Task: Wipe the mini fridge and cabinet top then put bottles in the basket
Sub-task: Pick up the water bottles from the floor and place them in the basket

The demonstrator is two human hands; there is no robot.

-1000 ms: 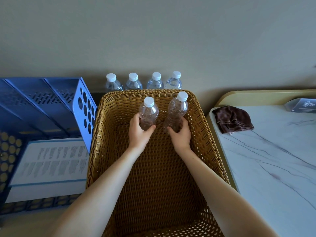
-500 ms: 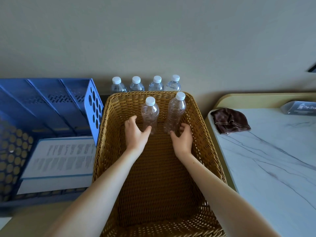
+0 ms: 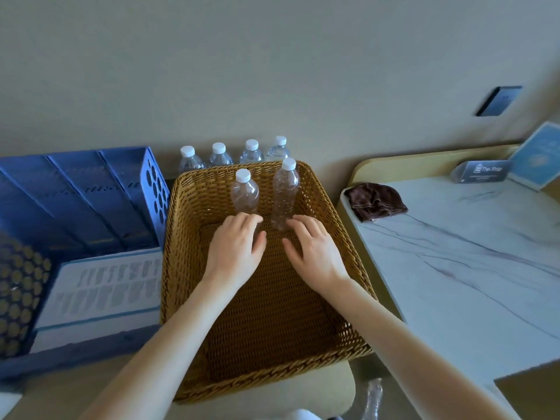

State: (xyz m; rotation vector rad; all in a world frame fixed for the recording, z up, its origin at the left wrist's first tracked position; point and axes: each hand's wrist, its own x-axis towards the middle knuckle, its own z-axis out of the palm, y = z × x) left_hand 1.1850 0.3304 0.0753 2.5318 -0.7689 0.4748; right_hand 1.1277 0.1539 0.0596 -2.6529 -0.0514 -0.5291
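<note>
A woven wicker basket [image 3: 181, 237] sits in the middle. Two clear bottles with white caps stand upright at its far end: the left bottle [image 3: 245, 192] and the right bottle [image 3: 285, 192]. My left hand [image 3: 235, 250] and my right hand [image 3: 315, 250] hover inside the basket just in front of the bottles, fingers relaxed, holding nothing. Several more capped bottles [image 3: 235, 154] stand in a row behind the basket against the wall. A brown cloth [image 3: 375, 201] lies crumpled on the marble cabinet top [image 3: 469, 253].
A blue plastic crate [image 3: 91, 192] with a white box inside stands left of the basket. At the back right of the marble top stand a small sign [image 3: 481, 171] and a blue card [image 3: 539, 154]. A crumpled clear bottle [image 3: 372, 398] lies at the bottom edge.
Both hands have let go of the two bottles and pulled back toward me. The bottles stay standing at the basket's far end. The view has shifted right.
</note>
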